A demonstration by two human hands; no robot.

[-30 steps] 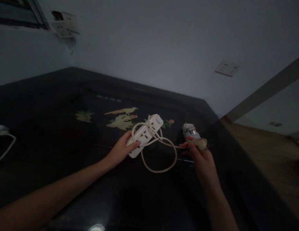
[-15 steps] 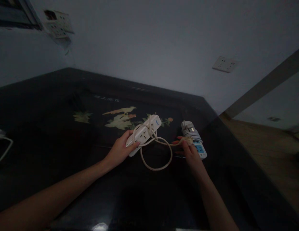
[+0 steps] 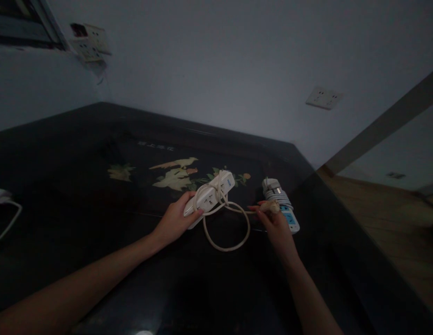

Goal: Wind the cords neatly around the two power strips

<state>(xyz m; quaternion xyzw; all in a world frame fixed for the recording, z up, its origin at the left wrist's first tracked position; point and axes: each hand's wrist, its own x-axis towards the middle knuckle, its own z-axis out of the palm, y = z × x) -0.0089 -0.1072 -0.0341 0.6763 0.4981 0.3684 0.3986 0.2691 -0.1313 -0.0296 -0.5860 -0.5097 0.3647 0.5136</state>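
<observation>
My left hand grips the near end of a white power strip, thumb on top. The strip slants up to the right, and its pale cord is looped around it and hangs in a wide ring toward me. Between the fingers of my right hand is the plug at the cord's end, with a short stretch of cord running left from it. Just beyond that hand lies a second power strip, white with blue sockets and a grey cord wound round its far half.
Both strips are over a dark glossy table with a bird-and-flower picture. A white object with a cable sits at the left edge. Wall sockets are behind, with more sockets in the left corner. Wooden floor shows at right.
The view has tilted slightly, so everything sits a little lower. My right fingers have shifted their hold along the plug and cord slightly; the left hand still grips the strip.
</observation>
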